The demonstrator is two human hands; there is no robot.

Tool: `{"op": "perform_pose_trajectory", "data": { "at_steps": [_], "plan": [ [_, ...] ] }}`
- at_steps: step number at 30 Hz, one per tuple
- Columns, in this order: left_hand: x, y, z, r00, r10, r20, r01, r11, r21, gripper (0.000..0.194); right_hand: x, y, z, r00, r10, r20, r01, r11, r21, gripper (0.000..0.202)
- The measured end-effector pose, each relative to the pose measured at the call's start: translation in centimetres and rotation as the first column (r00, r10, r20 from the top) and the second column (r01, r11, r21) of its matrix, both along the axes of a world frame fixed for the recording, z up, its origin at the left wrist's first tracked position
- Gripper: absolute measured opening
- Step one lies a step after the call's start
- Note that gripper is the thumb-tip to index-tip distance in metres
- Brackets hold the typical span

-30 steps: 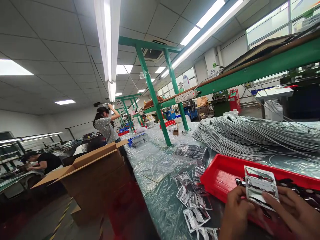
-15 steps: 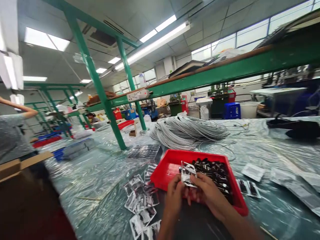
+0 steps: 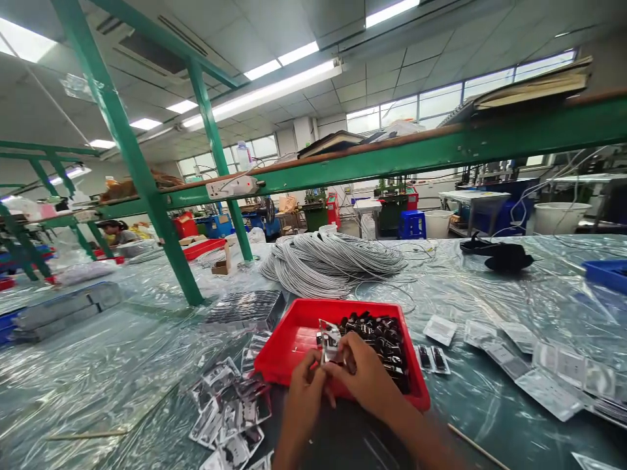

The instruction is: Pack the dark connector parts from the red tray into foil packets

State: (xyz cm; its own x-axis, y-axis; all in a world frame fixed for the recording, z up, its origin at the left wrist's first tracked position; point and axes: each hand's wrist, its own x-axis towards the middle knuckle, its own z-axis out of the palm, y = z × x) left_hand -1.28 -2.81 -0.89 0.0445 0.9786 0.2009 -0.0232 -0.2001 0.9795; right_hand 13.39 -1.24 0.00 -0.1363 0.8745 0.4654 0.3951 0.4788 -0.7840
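From where I stand, both hands are drawn close together over the near side of the red bin (image 3: 416,385), with a small silvery packet (image 3: 330,344) between them. The left hand (image 3: 304,386) pinches its near left edge between thumb and fingers; the right hand (image 3: 368,371) has thumb and bent fingers closed on its right side. Neither hand is plainly the nearer, since both touch it. The packet tips up and away from the person, its far end leaning out over the bin; its exact long axis is hard to make out, with the fingers covering part of it.

Loose black pieces (image 3: 382,336) fill the bin's right part, just beyond the right hand, so that hand is nearer to them than the left. On the left hand's side, outside the bin, a heap of filled packets (image 3: 230,408) lies spread on the plastic-covered desk (image 3: 161,365). More flat packets (image 3: 548,391) lie well off to the right. Behind the bin sits a big coil of grey cable (image 3: 333,261).
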Motion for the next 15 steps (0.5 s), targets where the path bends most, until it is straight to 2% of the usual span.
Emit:
{"op": "perform_pose_trajectory", "data": {
  "at_steps": [3,6,9,11,13,15],
  "plan": [
    [-0.5,-0.2,0.3,0.989,-0.134,-0.058,0.135,0.991,0.018,0.03,1.1,0.4,0.1,0.988,0.143,0.052,-0.141,0.99,-0.03,0.027],
    [-0.7,-0.1,0.3,0.985,-0.148,-0.09,0.15,0.989,0.015,0.033,1.6,0.5,0.2,0.972,0.152,0.18,-0.168,0.983,0.074,0.019],
    [-0.5,0.3,-0.1,0.989,-0.045,-0.142,0.043,0.999,-0.019,0.033,1.4,0.5,-0.1,0.934,0.043,0.353,-0.145,0.953,0.266,0.01],
    [-0.7,0.7,-0.4,0.987,0.06,-0.151,-0.067,0.997,-0.047,0.03,1.0,0.7,-0.5,0.946,-0.006,0.325,-0.108,0.938,0.33,0.014],
    [-1.5,1.1,-0.5,0.976,0.209,-0.07,-0.213,0.975,-0.069,0.025,0.8,0.9,-0.7,0.988,-0.003,0.153,-0.037,0.965,0.26,0.018],
    [-3.0,1.5,-0.4,0.924,0.36,0.129,-0.353,0.933,-0.075,0.019,0.9,1.2,-0.5,1.0,0.006,-0.018,-0.004,0.994,0.109,0.021]
  ]
}}
